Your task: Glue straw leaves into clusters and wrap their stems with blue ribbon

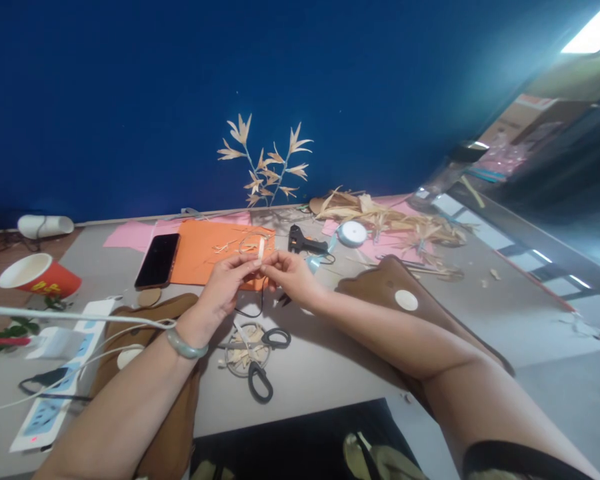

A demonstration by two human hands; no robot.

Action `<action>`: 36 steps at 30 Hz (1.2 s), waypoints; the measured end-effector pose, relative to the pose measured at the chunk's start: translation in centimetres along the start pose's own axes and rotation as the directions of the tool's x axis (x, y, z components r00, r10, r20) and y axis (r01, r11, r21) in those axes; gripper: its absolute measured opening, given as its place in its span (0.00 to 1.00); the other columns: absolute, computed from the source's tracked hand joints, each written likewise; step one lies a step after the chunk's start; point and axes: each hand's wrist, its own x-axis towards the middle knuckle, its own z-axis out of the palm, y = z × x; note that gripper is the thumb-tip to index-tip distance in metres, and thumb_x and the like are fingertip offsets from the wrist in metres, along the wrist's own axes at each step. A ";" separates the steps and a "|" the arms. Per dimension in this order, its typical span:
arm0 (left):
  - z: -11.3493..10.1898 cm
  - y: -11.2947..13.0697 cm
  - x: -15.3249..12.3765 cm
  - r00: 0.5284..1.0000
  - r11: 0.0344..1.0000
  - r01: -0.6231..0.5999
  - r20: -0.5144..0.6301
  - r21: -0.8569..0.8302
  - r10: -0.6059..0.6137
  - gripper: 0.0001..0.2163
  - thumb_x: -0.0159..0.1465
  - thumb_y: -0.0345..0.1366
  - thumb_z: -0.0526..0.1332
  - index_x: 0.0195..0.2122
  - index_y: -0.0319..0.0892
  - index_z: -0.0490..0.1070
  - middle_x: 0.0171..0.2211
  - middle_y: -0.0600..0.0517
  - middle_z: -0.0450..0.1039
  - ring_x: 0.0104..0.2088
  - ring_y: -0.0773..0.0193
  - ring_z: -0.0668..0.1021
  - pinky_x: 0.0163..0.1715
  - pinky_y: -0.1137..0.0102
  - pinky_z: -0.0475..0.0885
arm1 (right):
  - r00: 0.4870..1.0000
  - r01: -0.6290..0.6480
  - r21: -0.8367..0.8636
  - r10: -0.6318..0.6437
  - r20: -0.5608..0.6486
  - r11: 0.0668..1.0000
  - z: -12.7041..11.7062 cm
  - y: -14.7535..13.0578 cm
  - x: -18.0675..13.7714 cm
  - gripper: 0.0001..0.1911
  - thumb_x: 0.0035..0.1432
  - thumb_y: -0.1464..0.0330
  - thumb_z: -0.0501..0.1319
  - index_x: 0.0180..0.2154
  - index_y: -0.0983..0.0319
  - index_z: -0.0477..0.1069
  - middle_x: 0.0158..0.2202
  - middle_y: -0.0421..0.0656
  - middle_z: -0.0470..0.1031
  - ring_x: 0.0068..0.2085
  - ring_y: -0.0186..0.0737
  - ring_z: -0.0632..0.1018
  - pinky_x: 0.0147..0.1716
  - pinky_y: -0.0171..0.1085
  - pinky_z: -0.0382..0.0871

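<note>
Over the middle of the table [330,353], the left hand [226,283] and right hand [291,273] meet, fingertips pinched shut on one small pale strip [261,249]. Scissors [260,360] lie near the front edge, a black phone [157,260] beside orange paper [205,250].

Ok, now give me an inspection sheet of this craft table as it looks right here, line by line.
Surface: grey table, largely covered with paper and craft bits.
Job's things: small pale strip, held above the orange paper.
Clutter: phone, glue gun, scissors, tape roll, red cup, dried leaves.
Hands: left hand and right hand both pinch the strip at the fingertips.
Cables: white cables cross the left side above a power strip.
Surroundings: blue wall with a leaf sprig in front of it; the right side is too blurred to tell.
</note>
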 end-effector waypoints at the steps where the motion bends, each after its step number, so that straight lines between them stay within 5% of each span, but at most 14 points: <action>1: 0.1 0.1 -0.1 1.000 1.000 0.007 0.007 0.006 -0.007 0.13 0.44 0.37 0.74 0.29 0.37 0.76 0.24 0.51 0.76 0.26 0.66 0.76 0.29 0.71 0.70 | 1.000 -0.009 0.006 0.009 0.006 1.000 0.0 0.1 0.0 0.14 0.49 0.61 0.67 0.28 0.63 0.67 0.21 0.36 0.72 0.17 0.26 0.69 0.17 0.28 0.60; 5: 0.2 0.5 -0.3 0.999 0.999 0.022 0.023 0.027 -0.022 0.15 0.44 0.39 0.73 0.29 0.36 0.75 0.25 0.52 0.75 0.25 0.67 0.76 0.29 0.71 0.70 | 0.999 -0.033 0.010 0.032 0.035 0.999 -0.1 0.3 0.0 0.15 0.50 0.61 0.66 0.30 0.62 0.64 0.22 0.36 0.74 0.17 0.29 0.72 0.17 0.28 0.61; 11: 0.2 0.5 -0.2 0.998 0.989 -0.061 0.007 0.131 0.060 0.15 0.44 0.40 0.73 0.28 0.36 0.76 0.24 0.53 0.74 0.26 0.70 0.73 0.31 0.74 0.68 | 0.997 0.003 -0.031 -0.005 -0.076 1.000 -0.6 -0.4 0.1 0.12 0.49 0.63 0.66 0.30 0.63 0.68 0.23 0.36 0.72 0.18 0.28 0.70 0.18 0.29 0.64; 23: -0.1 0.1 -0.1 0.988 0.987 0.048 0.138 0.151 -0.069 0.14 0.47 0.42 0.72 0.30 0.37 0.77 0.23 0.51 0.75 0.25 0.69 0.75 0.29 0.72 0.70 | 0.997 -0.066 -0.007 0.066 -0.027 0.998 -1.2 -0.7 0.5 0.14 0.49 0.61 0.64 0.22 0.63 0.65 0.15 0.32 0.61 0.19 0.26 0.61 0.20 0.30 0.52; 36: -0.1 0.0 0.0 0.979 0.987 0.088 0.169 0.138 -0.111 0.13 0.47 0.38 0.72 0.30 0.35 0.78 0.25 0.49 0.76 0.25 0.70 0.75 0.30 0.73 0.70 | 0.992 -0.125 0.156 0.125 0.013 0.980 -1.5 -0.1 0.9 0.15 0.46 0.61 0.66 0.20 0.63 0.64 0.14 0.32 0.61 0.18 0.25 0.59 0.20 0.31 0.47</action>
